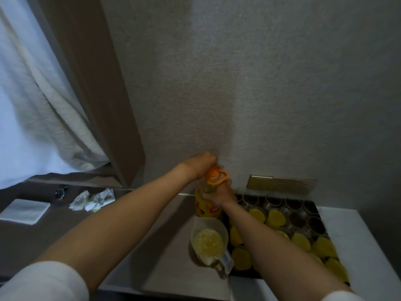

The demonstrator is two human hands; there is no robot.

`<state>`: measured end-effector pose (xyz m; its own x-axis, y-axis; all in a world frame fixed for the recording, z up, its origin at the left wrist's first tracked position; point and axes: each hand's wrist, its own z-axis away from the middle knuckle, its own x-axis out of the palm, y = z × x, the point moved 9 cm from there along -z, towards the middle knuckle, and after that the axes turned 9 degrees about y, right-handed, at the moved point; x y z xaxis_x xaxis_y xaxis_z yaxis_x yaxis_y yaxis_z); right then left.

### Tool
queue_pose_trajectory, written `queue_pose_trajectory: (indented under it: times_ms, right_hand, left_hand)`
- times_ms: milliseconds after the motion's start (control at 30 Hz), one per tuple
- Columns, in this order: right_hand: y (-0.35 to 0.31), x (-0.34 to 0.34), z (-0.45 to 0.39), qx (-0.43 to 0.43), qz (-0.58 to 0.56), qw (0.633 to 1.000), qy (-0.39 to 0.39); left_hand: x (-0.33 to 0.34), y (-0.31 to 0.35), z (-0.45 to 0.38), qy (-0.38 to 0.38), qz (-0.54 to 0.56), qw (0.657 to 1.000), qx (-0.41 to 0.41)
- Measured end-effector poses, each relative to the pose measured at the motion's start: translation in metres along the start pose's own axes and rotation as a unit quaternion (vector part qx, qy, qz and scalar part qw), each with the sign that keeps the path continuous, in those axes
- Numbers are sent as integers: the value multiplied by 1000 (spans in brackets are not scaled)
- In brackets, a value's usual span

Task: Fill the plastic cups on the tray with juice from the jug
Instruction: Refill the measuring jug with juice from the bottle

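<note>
Left hand curled over the orange cap of the bottle, gripping it from above. Right hand wrapped round the bottle's neck just below the cap, holding it upright. Orange carry ring sticking out beside the cap toward the right. Bottle standing on the counter against the wall, yellow label facing the camera.

Just in front of the bottle, the jug, clear plastic, holding a little foamy yellow juice, handle pointing toward the camera. Jug touching or just beside the tray, on its left edge.

On the tray, cups packed close together: near and middle ones full of yellow juice, several in the far rows and at the right corner dark and unfilled. Right forearm crossing over the tray's left part, hiding some cups.

Beyond the tray, a brass socket plate on the wall. Far left on the counter, crumpled tissues, a folded white cloth, a wristwatch. Above them, a white curtain.
</note>
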<state>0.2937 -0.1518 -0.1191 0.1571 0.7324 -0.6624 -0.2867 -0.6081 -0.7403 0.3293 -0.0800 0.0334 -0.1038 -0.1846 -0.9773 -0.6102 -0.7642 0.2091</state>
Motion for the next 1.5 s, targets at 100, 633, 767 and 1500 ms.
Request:
queue_pose_trajectory:
  times_ms: [100,633,767,1500]
  right_hand:
    - [-4,-9,7,5,1,1000,-3]
    - [8,-25,16,43,39,998,-14]
    - [11,-33,36,36,95,994,-36]
    - [69,-3,143,29,14,987,-157]
  left_hand:
    - [1,5,3,-12,-17,999,31]
    - [6,-2,40,43,61,997,29]
    - [-5,13,51,116,86,988,54]
    - [150,44,137,-252,-93,962,42]
